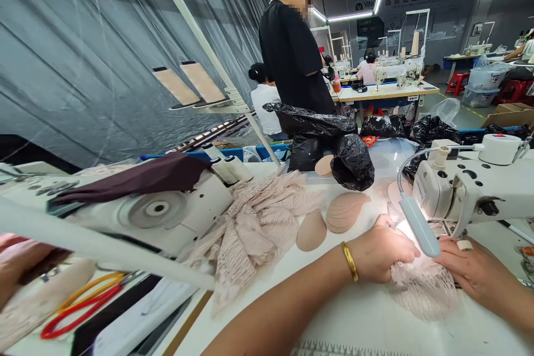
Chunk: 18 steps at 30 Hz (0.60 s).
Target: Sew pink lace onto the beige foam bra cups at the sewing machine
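Observation:
Pale pink lace fabric (425, 292) lies bunched under the head of a white sewing machine (467, 181). My left hand (390, 250), a gold bangle at its wrist, is closed on the left part of the lace. On the other side, my right hand (471, 267) has its fingers together on the lace's right edge, close to the presser foot; some fingertips are hidden. A grey lamp (419, 225) shines on the cloth between both hands. Left of my left hand lie a fanned stack of beige pads (344, 214) and a single beige pad (311, 232).
More lace (258, 217) is heaped to the left, beside white thread cones (225, 169) and another sewing machine (154, 211). Black plastic bags (352, 161) stand behind. Red- and yellow-handled scissors (83, 306) lie near a co-worker's blurred hand (20, 267). A person in black (292, 50) stands beyond.

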Available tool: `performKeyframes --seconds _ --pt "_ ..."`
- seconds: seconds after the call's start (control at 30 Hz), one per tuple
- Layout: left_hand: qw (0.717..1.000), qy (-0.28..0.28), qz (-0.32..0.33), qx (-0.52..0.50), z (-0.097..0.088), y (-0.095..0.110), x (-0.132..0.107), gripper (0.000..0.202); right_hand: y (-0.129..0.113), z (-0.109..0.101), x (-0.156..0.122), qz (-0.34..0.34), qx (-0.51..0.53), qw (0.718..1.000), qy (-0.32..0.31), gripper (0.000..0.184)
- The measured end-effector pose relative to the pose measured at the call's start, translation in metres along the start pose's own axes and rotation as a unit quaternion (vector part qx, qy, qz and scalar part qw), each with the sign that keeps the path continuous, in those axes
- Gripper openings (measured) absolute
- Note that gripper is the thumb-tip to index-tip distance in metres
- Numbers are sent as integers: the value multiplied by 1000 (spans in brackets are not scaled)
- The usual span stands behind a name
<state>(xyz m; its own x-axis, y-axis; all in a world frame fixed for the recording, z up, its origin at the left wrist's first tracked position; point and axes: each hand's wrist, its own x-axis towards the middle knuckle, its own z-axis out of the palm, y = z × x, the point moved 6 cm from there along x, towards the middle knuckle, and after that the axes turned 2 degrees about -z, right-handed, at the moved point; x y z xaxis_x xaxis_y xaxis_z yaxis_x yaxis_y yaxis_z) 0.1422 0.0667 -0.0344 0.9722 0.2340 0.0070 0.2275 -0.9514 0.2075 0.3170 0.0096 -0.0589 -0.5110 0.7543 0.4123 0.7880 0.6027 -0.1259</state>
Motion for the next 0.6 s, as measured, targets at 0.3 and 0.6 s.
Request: performKeyframes --seconds 0.3,0.6 --pt "998 39 -30 -50 -1 -18 2 32 26 1 -14 4 -66 995 77 30" --pt "998 45 -21 -30 0 -16 3 27 24 -6 -8 30 -11 995 96 24"
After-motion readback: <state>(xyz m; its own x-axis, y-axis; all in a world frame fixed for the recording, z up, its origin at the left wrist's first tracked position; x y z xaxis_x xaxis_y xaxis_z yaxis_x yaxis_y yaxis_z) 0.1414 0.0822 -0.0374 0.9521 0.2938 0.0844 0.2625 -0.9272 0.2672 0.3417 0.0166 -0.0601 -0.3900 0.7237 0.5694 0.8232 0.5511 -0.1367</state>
